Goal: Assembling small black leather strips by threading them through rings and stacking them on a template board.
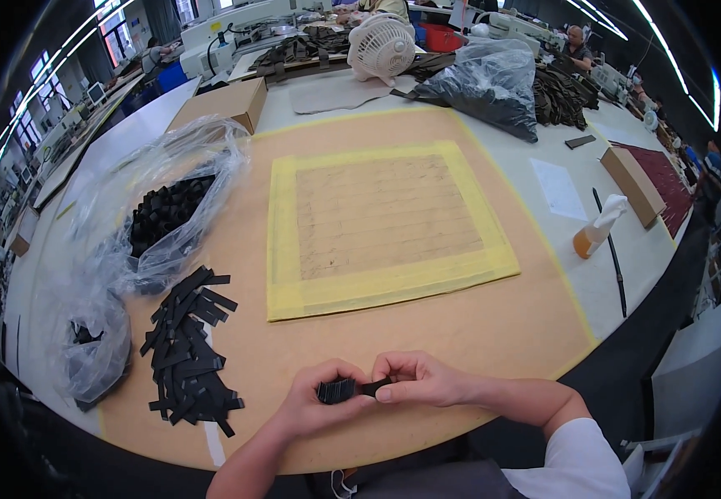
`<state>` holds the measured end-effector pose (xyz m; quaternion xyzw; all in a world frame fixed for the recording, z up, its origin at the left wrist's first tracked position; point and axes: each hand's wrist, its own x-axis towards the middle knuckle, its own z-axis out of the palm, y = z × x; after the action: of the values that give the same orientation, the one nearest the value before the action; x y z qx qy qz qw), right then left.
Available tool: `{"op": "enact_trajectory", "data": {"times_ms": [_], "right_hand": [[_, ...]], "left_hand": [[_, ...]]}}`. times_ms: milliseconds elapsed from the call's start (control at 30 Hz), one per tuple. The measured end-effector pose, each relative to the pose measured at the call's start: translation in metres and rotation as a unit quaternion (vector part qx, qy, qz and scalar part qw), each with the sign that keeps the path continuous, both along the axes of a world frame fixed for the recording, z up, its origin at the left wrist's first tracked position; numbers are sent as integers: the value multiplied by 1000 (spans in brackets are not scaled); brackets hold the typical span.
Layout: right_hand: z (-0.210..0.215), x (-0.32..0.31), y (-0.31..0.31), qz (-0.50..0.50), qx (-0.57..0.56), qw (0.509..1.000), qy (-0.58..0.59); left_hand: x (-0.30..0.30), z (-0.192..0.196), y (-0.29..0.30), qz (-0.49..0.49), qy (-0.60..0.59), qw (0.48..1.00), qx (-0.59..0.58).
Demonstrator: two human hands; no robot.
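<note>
While a pale table [636, 270] carries everything, a brown sheet [493, 333] covers its near and middle part; upon this sheet lies a panel [389, 204] with broad yellow border, and I take it as the centre of the clock; at nine o'clock from it rests an opened clear bag [229, 166], in which many black pieces [169, 212] are visible; at one o'clock slouches a bulging plastic bag [493, 79] with dark content; at eight o'clock spreads a loose heap of black strips [187, 366], crossing one another; at twelve o'clock stands a white fan [381, 46].

Both hands are at six o'clock, close together above the sheet; at three o'clock stands a spray bottle [593, 233] with orange liquid; the left hand [309, 401] has its fingers curled around a small black bundle [337, 391], whose layers show pale edges; the right hand [425, 378] pinches, between thumb and fingers, a dark end [374, 387] just beside this bundle; whether it is one single strip, I cannot tell.
</note>
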<state>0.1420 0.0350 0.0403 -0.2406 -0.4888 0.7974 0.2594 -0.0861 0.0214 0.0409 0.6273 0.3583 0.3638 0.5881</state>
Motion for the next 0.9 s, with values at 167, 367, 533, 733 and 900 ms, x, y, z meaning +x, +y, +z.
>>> {"op": "enact_trajectory", "data": {"times_ms": [167,367,533,733,900], "right_hand": [[4,-2,-6,-13,-2,1000,-12],[-4,-7,-12,-31,12,999,2],[-3,-5,-12,-41,15,999,-5],[10,-5,1,-86,22,996,-33],[-5,-6,4,-124,-35,992,-1]], "left_hand": [[2,1,1,-48,-27,998,-40],[6,-6,-3,-88,-57,988,-114],[9,-12,-5,-97,-71,985,-120],[14,-6,-8,33,-133,977,-162],[20,-7,-10,104,-30,994,1]]}}
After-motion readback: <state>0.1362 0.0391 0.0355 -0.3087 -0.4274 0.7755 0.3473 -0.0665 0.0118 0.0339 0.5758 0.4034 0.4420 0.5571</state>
